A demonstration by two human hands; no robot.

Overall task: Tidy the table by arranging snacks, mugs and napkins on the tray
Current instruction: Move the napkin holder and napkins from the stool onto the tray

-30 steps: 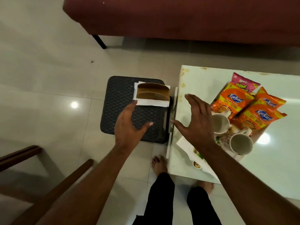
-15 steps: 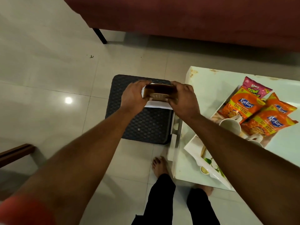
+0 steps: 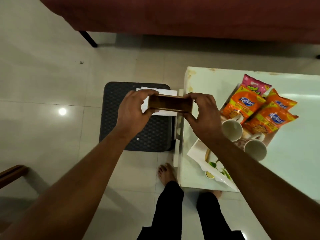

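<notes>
A brown wooden napkin holder [image 3: 170,103] is gripped at its two ends by my left hand [image 3: 133,108] and my right hand [image 3: 201,113], just above a black stool [image 3: 121,122]. White napkins [image 3: 166,92] show behind and under the holder. On the white table [image 3: 294,161] lies a floral tray [image 3: 214,168] carrying two white mugs [image 3: 232,129] [image 3: 255,150]. Orange snack packets [image 3: 242,105] [image 3: 271,119] and a pink one [image 3: 254,84] rest on its far end.
A dark red sofa [image 3: 190,16] with a black leg [image 3: 88,38] spans the back. A wooden chair arm [image 3: 12,173] sits at the lower left. My bare feet [image 3: 167,173] stand on the tiled floor by the table's edge.
Both hands went from open above the stool and tray to closing on the napkin holder's ends. The holder now looks raised slightly off the napkins.
</notes>
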